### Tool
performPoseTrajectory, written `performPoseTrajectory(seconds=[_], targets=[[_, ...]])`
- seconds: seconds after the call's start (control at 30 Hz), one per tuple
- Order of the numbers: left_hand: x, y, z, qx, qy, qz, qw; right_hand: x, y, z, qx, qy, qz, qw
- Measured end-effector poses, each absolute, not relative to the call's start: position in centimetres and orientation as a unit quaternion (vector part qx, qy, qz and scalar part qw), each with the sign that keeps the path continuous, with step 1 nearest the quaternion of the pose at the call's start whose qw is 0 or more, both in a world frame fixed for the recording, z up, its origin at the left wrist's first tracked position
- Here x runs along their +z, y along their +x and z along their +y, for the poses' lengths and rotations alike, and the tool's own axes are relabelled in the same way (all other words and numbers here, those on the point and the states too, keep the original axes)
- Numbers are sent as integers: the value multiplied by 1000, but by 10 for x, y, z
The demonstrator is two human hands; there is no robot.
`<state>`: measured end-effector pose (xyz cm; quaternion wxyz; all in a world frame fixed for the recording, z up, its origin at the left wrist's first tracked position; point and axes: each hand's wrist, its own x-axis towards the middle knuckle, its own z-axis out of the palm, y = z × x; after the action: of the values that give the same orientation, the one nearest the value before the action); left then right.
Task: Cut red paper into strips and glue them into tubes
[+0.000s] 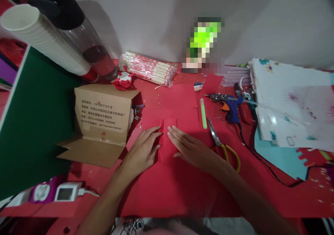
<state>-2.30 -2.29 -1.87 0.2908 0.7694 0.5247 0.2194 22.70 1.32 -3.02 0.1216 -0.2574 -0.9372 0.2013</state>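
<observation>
Red tabletop point(294, 202) below, my right hand point(190, 148) lies flat, fingers together, on folded red paper point(169, 151); my left hand point(142, 150), loosely open, perhaps touches its edge. Uneven pressure could skew the crease.

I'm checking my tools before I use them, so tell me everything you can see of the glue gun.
The glue gun lies on its side on the red table, nozzle pointing left. Its body looks like blue plastic, with gold-coloured flecks on the barrel and an orange trigger. A translucent stick extends rightward from its rear; a black cord runs from the grip. Neither the left hand nor right hand touches it.
</observation>
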Motion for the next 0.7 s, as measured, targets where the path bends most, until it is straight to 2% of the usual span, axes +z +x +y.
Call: performPoseTrajectory(seconds=[0.3,0.47,0.7], targets=[[-20,-22,-24,220,763,536,287,-27,226,12,214,-264,-934,112],[-17,-20,-24,223,753,549,285,-13,226,11,300,-339,-883,127],[-16,-21,-24,215,757,548,283,-14,223,18,405,-425,-786,195]])
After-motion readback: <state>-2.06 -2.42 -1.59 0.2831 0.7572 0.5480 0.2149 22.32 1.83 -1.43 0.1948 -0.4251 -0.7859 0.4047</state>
